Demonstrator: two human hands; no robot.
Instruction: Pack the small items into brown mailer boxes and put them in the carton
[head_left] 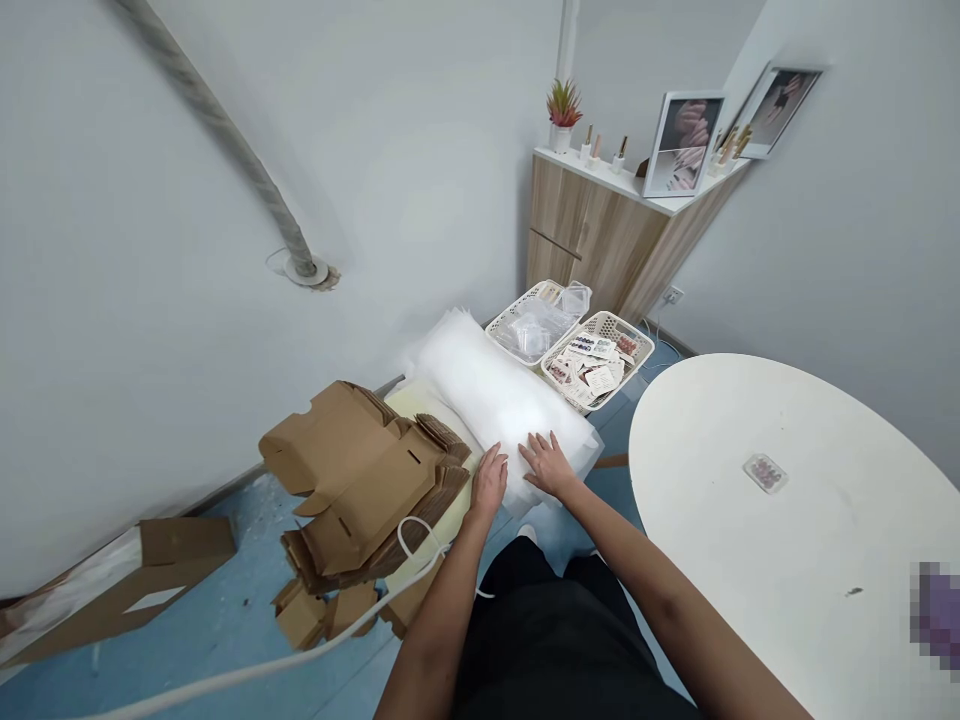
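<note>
In the head view, best to press the soft white stack (480, 385) lightly, with flat fingers and even pressure, so as not to crease or slide its thin layers. Find it ahead, between the cardboard pile (375, 475) and the two baskets (643, 346). Has the left hand (491, 482) laid at its near left edge, fingers pointing forward; has the right hand (549, 468) just beside, palm down, fingers fanned. Shows each grip released, clenching nothing.
</note>
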